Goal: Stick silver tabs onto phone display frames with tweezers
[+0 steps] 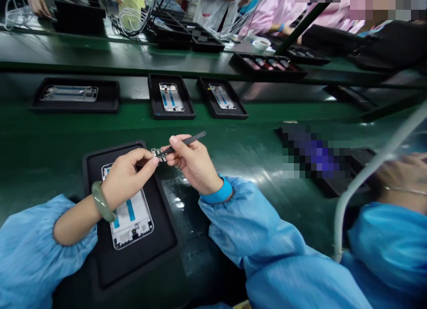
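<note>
My left hand (128, 173) is closed in a pinch at the left end of a small strip of silvery pieces (159, 153). My right hand (193, 162) grips a slim black spudger (191, 139), its holed end pointing up to the right and its tip at the strip beside my left fingertips. The lower fingers of that hand touch the strip's right side. Under my left hand, a phone frame (133, 218) with blue strips lies in a black tray (163, 255); the hand and wrist hide part of it.
Further back, three black trays (110, 105) (171, 115) (222, 114) each hold a phone frame. A divided black tray (267, 68) rests on the ledge. At right are a pale curved tube (353, 189) and another person's blue sleeve (390, 238). Several people work across the bench.
</note>
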{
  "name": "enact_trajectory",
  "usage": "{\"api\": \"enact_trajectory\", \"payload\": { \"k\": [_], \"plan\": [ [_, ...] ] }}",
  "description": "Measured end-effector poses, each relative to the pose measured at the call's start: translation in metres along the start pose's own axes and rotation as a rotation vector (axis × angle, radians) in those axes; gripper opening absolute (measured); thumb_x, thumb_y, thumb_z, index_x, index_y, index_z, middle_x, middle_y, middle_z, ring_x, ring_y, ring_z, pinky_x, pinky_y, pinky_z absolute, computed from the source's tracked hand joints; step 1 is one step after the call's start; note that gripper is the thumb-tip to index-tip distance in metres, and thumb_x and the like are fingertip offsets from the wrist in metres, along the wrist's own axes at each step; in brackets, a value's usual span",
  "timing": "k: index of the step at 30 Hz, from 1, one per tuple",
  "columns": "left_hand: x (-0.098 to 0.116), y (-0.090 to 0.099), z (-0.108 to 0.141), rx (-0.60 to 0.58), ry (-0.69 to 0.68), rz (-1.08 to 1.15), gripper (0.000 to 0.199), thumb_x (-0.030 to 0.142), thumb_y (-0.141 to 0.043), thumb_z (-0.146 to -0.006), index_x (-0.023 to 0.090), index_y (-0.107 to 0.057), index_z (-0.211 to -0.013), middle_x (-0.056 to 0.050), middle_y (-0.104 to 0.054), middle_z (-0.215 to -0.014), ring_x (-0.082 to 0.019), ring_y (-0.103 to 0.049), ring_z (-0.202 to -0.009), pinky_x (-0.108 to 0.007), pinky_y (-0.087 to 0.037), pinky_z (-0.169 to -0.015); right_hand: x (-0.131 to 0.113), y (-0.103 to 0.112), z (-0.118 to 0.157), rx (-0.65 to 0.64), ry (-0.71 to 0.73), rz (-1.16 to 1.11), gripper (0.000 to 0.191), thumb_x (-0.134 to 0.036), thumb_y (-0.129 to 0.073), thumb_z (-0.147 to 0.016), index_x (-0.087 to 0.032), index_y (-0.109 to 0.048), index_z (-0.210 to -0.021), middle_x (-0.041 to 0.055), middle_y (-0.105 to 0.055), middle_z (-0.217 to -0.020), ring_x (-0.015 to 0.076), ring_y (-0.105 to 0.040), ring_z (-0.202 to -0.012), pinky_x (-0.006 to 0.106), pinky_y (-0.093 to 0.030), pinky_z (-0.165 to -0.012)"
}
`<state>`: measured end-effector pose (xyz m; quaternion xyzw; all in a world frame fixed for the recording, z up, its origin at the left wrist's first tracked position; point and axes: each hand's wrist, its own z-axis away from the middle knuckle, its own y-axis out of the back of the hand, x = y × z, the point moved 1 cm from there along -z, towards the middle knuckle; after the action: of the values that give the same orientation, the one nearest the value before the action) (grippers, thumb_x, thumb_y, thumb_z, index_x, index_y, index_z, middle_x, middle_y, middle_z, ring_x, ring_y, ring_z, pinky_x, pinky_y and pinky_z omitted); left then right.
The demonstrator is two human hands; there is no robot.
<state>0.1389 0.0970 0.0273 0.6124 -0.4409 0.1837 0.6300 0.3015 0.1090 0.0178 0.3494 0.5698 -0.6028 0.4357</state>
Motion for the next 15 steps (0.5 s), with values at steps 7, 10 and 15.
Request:
{"api": "enact_trajectory", "payload": {
  "k": [7, 10, 15],
  "plan": [
    [-0.007, 0.028, 0.030, -0.149, 0.050, -0.063, 0.026, 0.039, -0.045, -0.085, 0.020, -0.058, -0.073, 0.002, -0.060, -0.069, -0.013, -0.056, -0.064, -0.025, -0.044, -0.059, 0.000, -0.030, 0.010, -0.145, 0.104, 0.264, 0.019, -0.033, -0.068, -0.073, -0.016, -0.061, -0.078, -0.0017, -0.066, -0.066, 0.0081, -0.062, -0.048, 0.018, -0.054, -0.047],
    [-0.026, 0.039, 0.039, -0.049, -0.031, -0.288, 0.029, 0.047, -0.047, -0.084, 0.021, -0.059, -0.092, -0.004, -0.064, -0.091, -0.021, -0.060, -0.087, -0.034, -0.049, -0.077, 0.003, -0.034, 0.006, -0.128, 0.095, 0.257, 0.018, -0.032, -0.066, -0.075, -0.016, -0.061, -0.078, -0.0011, -0.067, -0.066, 0.0080, -0.063, -0.048, 0.017, -0.053, -0.045],
    [-0.070, 0.039, 0.050, 0.081, -0.152, -0.626, 0.066, 0.053, -0.051, -0.080, 0.012, -0.039, -0.130, -0.018, -0.035, -0.140, -0.036, -0.026, -0.132, -0.054, -0.023, -0.107, 0.013, -0.039, -0.009, -0.110, 0.036, 0.228, 0.021, -0.035, -0.067, -0.074, -0.015, -0.060, -0.080, -0.0008, -0.067, -0.066, 0.0076, -0.063, -0.047, 0.015, -0.053, -0.044]
  ]
}}
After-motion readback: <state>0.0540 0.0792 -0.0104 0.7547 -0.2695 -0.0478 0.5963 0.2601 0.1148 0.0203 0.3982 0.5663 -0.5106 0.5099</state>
